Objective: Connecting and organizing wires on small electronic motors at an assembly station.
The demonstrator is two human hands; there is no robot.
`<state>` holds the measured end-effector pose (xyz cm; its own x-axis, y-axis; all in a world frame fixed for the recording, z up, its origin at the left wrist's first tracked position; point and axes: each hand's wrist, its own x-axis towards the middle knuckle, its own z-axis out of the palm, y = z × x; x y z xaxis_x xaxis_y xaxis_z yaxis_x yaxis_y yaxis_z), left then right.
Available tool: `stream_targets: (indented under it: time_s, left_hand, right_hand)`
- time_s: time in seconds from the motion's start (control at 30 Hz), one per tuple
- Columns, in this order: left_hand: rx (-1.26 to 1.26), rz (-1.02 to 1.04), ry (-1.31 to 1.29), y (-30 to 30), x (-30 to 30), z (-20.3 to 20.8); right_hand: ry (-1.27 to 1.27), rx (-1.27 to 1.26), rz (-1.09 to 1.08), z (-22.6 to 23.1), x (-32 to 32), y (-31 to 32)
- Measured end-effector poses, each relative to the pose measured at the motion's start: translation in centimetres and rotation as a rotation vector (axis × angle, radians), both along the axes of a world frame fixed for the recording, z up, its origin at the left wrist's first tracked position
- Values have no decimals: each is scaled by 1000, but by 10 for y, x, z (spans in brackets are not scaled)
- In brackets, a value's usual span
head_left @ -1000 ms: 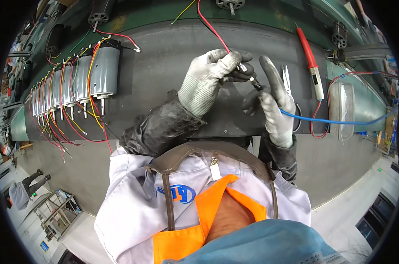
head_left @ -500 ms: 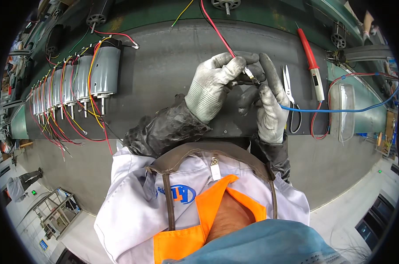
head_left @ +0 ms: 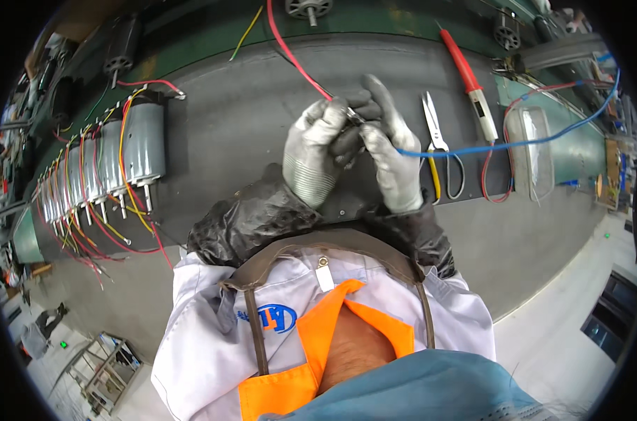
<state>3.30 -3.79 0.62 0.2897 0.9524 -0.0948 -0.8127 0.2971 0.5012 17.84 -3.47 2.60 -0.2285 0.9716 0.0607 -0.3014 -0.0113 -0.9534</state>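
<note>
Both my hands wear grey-white work gloves with dark fingertips and meet over the dark bench mat. Between thumb and fingers, my left hand (head_left: 315, 144) pinches the end of a red wire (head_left: 297, 63), which drops in from the far edge with a black wire beside it. Close against it, my right hand (head_left: 392, 158) grips a blue wire (head_left: 501, 146) that trails off to the right. A small metallic wire end shows at the meeting fingertips; its exact joint is hidden by the gloves.
Scissors (head_left: 435, 133) lie right of my hands, then a red-and-white pen-shaped tool (head_left: 467, 76) with a red lead. A clear plastic box (head_left: 532, 151) stands at the right. Several grey cylindrical motors (head_left: 147, 140) with coloured wires line the left. Another motor (head_left: 308, 8) sits beyond the mat.
My fingertips have drawn closer together around the wire ends, covering more of the metal piece. The whole view has shifted, so the bench things appear farther left.
</note>
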Motion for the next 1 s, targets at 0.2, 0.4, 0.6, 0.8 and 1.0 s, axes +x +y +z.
stream_targets:
  time_s: [0.2, 0.4, 0.6, 0.8, 1.0]
  left_hand:
    - [-61, 200, 101, 21, -13, -15]
    - [-94, 165, 86, 20, -24, -25]
    - [-83, 202, 89, 16, -22, -22]
    - [-66, 187, 38, 22, -19, -17]
    - [-29, 91, 67, 18, -22, -33]
  right_hand:
    - [-1414, 807, -377, -6, 147, 61]
    - [-1240, 335, -473, -40, 208, 94]
    - [-553, -72, -58, 5, 118, 126]
    - [-666, -242, 51, 16, 97, 145]
    - [-657, -93, -13, 10, 95, 130]
